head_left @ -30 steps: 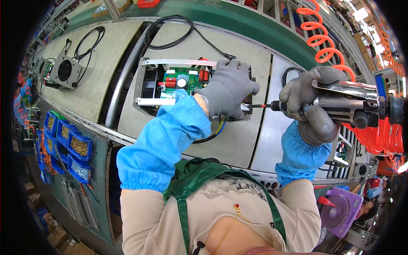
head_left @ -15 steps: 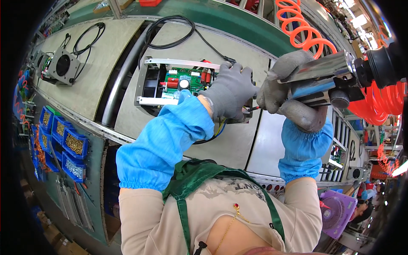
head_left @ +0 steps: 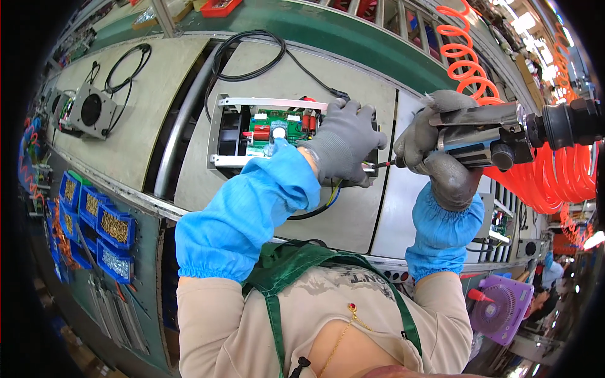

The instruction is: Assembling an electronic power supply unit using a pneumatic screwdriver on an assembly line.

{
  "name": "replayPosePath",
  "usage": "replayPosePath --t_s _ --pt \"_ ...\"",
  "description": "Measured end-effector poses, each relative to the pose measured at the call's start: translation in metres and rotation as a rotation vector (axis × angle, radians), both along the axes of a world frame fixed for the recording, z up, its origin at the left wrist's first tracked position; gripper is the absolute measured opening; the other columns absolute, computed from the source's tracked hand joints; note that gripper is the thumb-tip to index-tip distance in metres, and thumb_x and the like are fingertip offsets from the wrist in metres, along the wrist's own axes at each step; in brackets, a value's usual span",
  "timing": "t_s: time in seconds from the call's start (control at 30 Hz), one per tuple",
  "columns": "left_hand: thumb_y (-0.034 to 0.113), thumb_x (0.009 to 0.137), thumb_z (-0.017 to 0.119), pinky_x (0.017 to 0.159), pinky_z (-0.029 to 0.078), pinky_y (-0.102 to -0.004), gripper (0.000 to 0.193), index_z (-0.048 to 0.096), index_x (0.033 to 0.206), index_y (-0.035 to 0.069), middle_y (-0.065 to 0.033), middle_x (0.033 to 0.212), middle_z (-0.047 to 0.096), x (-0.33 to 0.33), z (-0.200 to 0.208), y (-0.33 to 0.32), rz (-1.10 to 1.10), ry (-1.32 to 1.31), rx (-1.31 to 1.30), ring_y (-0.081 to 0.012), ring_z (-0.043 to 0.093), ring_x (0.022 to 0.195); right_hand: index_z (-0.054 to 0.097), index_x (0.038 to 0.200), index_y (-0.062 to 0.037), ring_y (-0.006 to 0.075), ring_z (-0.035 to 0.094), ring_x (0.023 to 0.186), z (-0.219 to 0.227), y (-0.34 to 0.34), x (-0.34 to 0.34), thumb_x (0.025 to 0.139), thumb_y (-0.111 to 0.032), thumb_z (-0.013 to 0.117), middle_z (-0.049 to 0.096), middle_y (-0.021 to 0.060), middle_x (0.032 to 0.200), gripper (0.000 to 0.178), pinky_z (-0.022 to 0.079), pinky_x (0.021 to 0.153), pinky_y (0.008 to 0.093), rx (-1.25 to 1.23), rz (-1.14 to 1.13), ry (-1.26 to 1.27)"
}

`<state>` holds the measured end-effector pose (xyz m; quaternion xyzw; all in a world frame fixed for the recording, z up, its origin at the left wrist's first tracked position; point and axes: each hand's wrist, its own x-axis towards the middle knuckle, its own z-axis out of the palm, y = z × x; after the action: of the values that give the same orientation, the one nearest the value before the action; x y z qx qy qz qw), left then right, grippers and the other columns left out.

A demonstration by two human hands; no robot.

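Driver [head_left: 485, 135] clamped in right hand [head_left: 435, 160], bit at right edge of power-supply unit [head_left: 277, 135] on counter [head_left: 283, 75]. Left hand [head_left: 343, 142] grip pressed flat on unit. Keep bit square to screw, unit pinned, clear of wires.

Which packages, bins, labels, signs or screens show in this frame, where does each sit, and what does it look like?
Blue parts bins: a row at the bench's left edge, open boxes of small brass-coloured parts.
Red tray: on the top shelf, shallow, contents unclear.
Printed lettering on the shirt: a dark line on beige, below the apron strap.
No screens or signs can be made out.
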<state>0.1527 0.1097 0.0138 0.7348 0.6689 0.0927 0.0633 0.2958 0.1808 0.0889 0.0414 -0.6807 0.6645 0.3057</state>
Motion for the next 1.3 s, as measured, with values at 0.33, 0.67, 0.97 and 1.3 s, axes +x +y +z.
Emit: replayPosePath --t_s 0.33,0.67,0.97,1.3 --pt "0.055 0.076 0.067 0.097 0.036 -0.0506 0.049 0.06 0.121 0.037 -0.0145 0.135 0.044 -0.023 -0.005 0.001 -0.076 -0.086 -0.015 -0.0341 0.044 0.122 0.046 0.129 -0.0019 0.014 0.048 0.043 -0.006 -0.007 0.007 0.073 -0.025 0.068 0.044 0.0003 0.054 0.064 0.054 0.07 0.0444 0.072 -0.352 0.048" --pt "0.045 0.082 0.064 0.096 0.037 -0.0576 0.035 0.064 0.112 0.029 -0.0114 0.134 0.045 -0.017 -0.004 -0.002 -0.174 -0.046 0.067 -0.0333 0.043 0.126 0.043 0.133 -0.0003 0.0122 0.045 0.043 -0.006 -0.014 -0.003 0.074 -0.021 0.064 0.041 -0.0016 0.053 0.066 0.05 0.06 0.0357 0.119 -0.454 0.04" --pt "0.024 0.09 0.053 0.095 0.033 -0.0696 0.025 0.066 0.106 0.011 -0.0078 0.109 0.055 0.003 0.001 0.004 -0.407 0.211 -0.066 -0.0311 0.055 0.107 0.043 0.132 0.0015 0.0115 0.043 0.041 -0.009 -0.012 0.002 0.072 -0.015 0.059 0.038 -0.0022 0.053 0.064 0.05 0.062 0.0346 0.046 -0.452 0.069" --pt "0.031 0.068 0.079 0.075 0.049 -0.0402 0.05 0.057 0.104 0.004 -0.0166 0.093 0.063 0.001 0.043 0.005 -0.3 -0.854 0.222 -0.0338 0.061 0.085 0.049 0.124 0.0007 0.0135 0.058 0.082 0.009 -0.019 0.006 0.067 0.0 0.07 0.06 0.0059 0.094 0.061 0.049 0.07 0.0267 -0.128 -0.629 -0.093"
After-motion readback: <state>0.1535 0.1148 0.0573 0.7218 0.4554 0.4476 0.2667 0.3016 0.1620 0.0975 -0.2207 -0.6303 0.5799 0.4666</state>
